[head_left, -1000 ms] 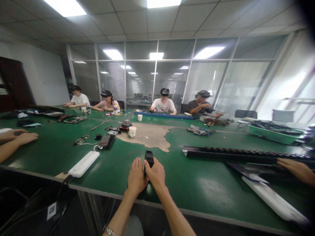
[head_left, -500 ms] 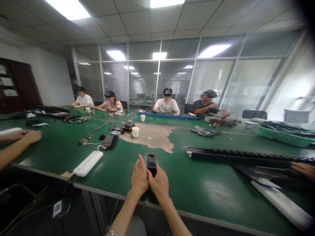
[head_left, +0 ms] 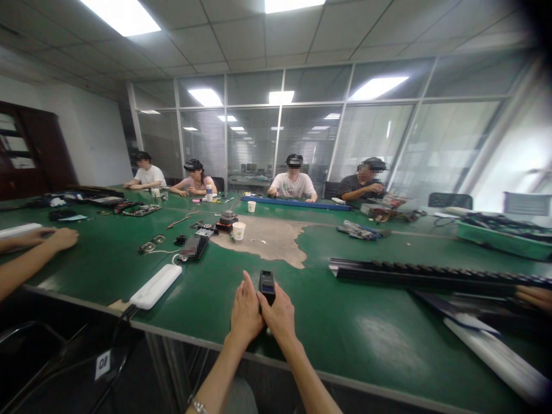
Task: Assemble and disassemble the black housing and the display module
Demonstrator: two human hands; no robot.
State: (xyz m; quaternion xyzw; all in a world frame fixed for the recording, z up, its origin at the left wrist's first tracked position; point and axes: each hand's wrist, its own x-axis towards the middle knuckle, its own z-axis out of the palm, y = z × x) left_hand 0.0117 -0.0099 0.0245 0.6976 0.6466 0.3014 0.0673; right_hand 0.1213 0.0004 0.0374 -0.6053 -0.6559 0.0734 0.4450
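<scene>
A small black box-shaped device with a little dark bluish screen stands near the table's front edge, between my two hands. My right hand is closed round its right and near sides, the thumb lying against the face towards me. My left hand is close along the left side, its fingers stretched out and pointing up and away; whether the palm presses on the device I cannot tell. Both hands meet at the device's lower end, which they hide. Beneath them lies the green tabletop.
A white power strip lies to the left, with a dark boxy device and paper cup beyond. On the right are a long black rail and a green basket. Co-workers' hands show at both sides; several people sit opposite.
The view has shifted very slightly. My hands and the black device stay together in nearly the same place, with the same hold.
</scene>
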